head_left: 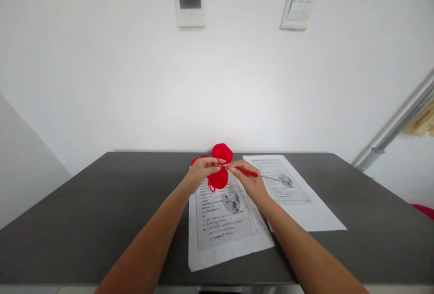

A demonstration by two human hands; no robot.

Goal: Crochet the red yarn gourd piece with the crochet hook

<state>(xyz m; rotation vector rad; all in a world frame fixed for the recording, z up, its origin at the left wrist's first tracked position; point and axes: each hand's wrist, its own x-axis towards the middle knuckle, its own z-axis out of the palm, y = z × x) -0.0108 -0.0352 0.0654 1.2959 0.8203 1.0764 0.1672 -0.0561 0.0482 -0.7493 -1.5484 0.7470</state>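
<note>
My left hand (pixel 203 170) pinches a small red crocheted piece (pixel 219 180), its rounded shape hanging just below the fingertips. Loops of red yarn (pixel 212 188) dangle beside it and more strand runs behind the left fingers. In my right hand (pixel 249 179) is a crochet hook (pixel 249 173) with a red grip, closed between thumb and fingers. The hook's metal tip meets the work right at the left fingertips, while its thin rear shaft points to the right. Behind both hands sits a red ball of yarn (pixel 222 152). Exact stitches are too small to make out.
Under the hands a printed sheet (pixel 230 255) lies on the dark table (pixel 135 185). A second printed sheet (pixel 315 217) lies to its right. The white wall (pixel 217 81) rises behind the table, bearing a panel with a screen (pixel 190 16) and a switch plate (pixel 297 10).
</note>
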